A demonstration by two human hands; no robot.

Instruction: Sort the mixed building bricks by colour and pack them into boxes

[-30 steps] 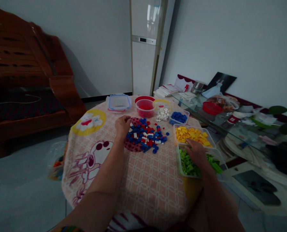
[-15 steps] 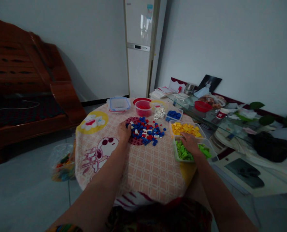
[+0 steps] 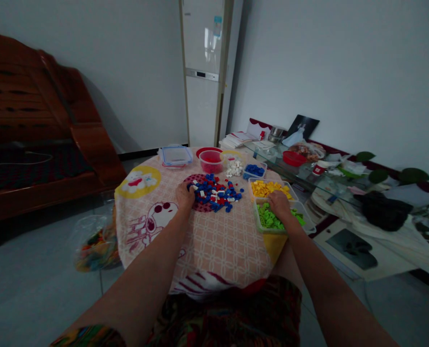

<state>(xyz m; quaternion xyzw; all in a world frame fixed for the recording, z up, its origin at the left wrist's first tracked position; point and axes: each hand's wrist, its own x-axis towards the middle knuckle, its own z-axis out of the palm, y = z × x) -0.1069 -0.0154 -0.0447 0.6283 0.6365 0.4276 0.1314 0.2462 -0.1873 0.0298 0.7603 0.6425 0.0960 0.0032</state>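
– One wooden bench (image 3: 51, 115) at far left. Next?

– On the floor, clear plastic bag (image 3: 97, 243) of mixed coloured pieces, near the cloth-covered table (image 3: 214, 246). Toward the table's far edge, clear plasticware (image 3: 176, 155) with a blue rim.

– Left hand (image 3: 185, 194)?

– At the left edge of the mixed block pile (image 3: 217, 193). Fingers curled inward, dark piece (image 3: 190, 186) at the fingertips; pinch or mere contact, not resolvable.

– Pile: composition, position?

– Blue, red and white blocks, loose, scattered about mid-table, partly over a dark red printed patch. Behind, clear bowl (image 3: 210, 166) with red contents. Right of bowl: heap of white pieces (image 3: 235, 168), then small tub (image 3: 253, 177) of blue pieces.

– Right hand (image 3: 279, 202)?

– Over the adjoining sides of two clear boxes: yellow-block box (image 3: 251, 193) farther from the body, green-block box (image 3: 272, 231) nearer. Fingers bent downward, tips close to the yellow blocks. Underside hidden; grip, if any, not determinable.

– Far right?

– Glass-topped stand (image 3: 313, 190), cluttered: red bowl (image 3: 293, 158), then paper cup (image 3: 320, 167). Farther right, black item (image 3: 383, 210), slumped, type unclear.
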